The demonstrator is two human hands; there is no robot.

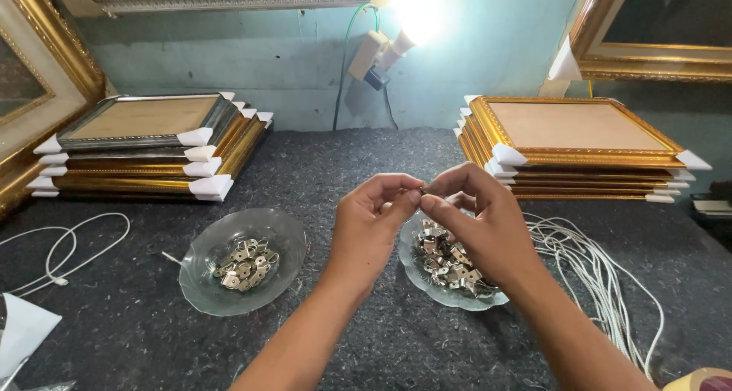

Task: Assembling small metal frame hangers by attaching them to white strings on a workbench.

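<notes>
A tiny metal piece (424, 189), too small to make out clearly, is pinched between the fingertips of both hands above the middle of the worktop (366, 338). The left hand (371, 227) grips it with thumb and forefinger, the other fingers curled in; the right hand (480, 223) meets it from the other side, its thumb and forefinger closed on the same piece.

Right under the right hand sits a glass dish (427, 284) heaped with small metal hangers. A second glass dish (210, 288), holding a smaller pile of the same, lies to the left of the hands.

White cords (602, 273) trail along the right edge, and another white cord (65, 250) loops near the left edge. A stack of gold frames (579, 143) rests at the far right corner, a stack of silver and gold frames (149, 143) at the far left. A lit bulb (415, 17) glares on the wall behind.
</notes>
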